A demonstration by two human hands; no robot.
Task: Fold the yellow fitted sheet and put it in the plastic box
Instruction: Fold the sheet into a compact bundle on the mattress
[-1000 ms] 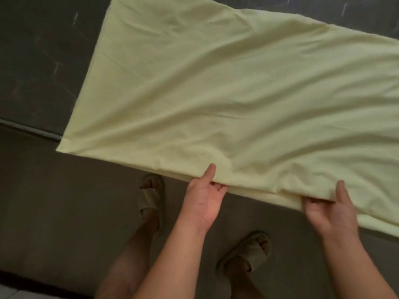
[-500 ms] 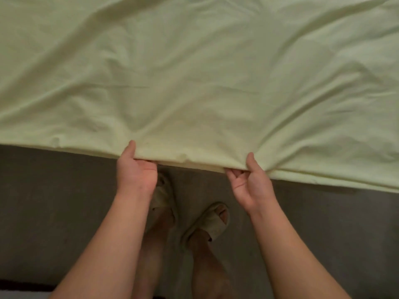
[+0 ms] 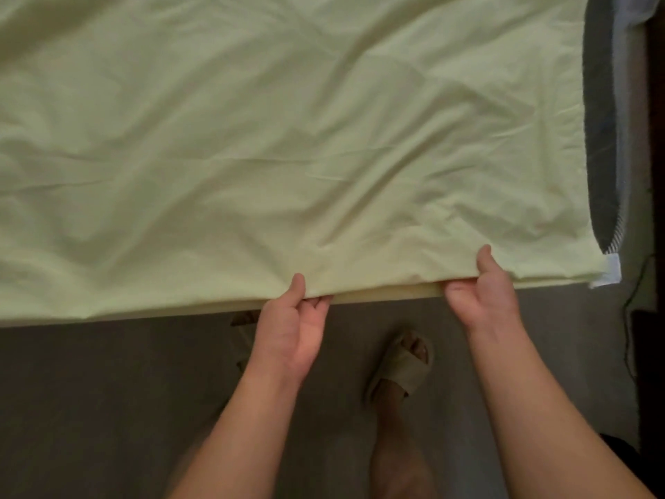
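In the head view the sheet (image 3: 288, 156) lies spread and wrinkled over a dark surface (image 3: 601, 138), its near edge along the rim in front of the person. The left hand (image 3: 295, 318) and right hand (image 3: 482, 289) are set apart. Each pinches that edge, thumb on top and fingers under, probably to lift the top layer for another fold. The sheet's right corner lies just beside the right hand, and the floor (image 3: 108, 390) leaves room to step. No box shows.
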